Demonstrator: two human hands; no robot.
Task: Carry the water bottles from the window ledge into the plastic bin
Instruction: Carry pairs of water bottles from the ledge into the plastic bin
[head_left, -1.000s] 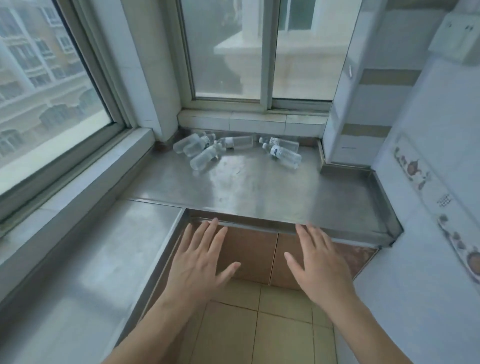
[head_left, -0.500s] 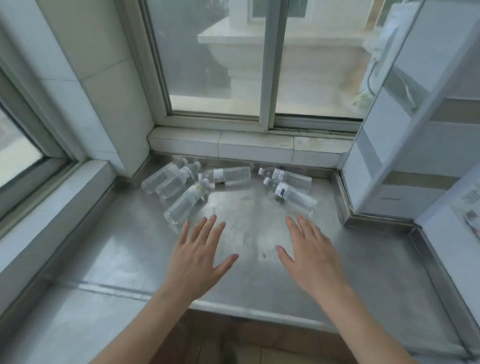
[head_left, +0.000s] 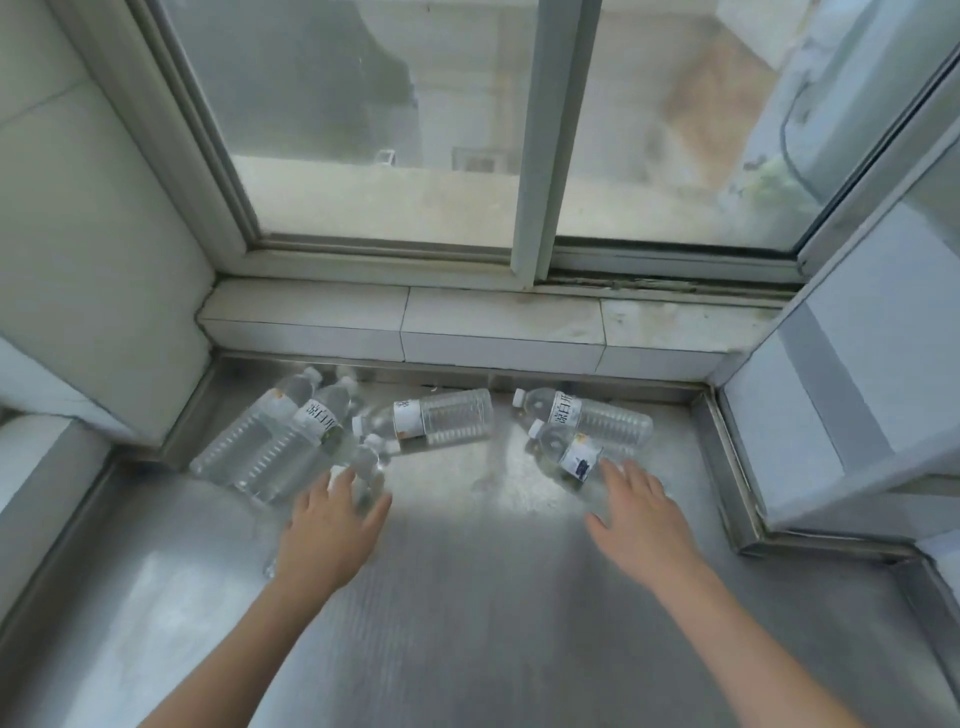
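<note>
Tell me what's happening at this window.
A person is reaching with both bare hands toward water bottles lying on their sides on the steel ledge below the window. The left hand is open over the nearest bottle of the left cluster; the right hand is open, fingertips at the dark-labelled bottle. Neither grips anything yet. No bin is in view.

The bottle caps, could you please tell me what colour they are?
White, seen best in the head view on the right-hand bottles' caps.
</note>
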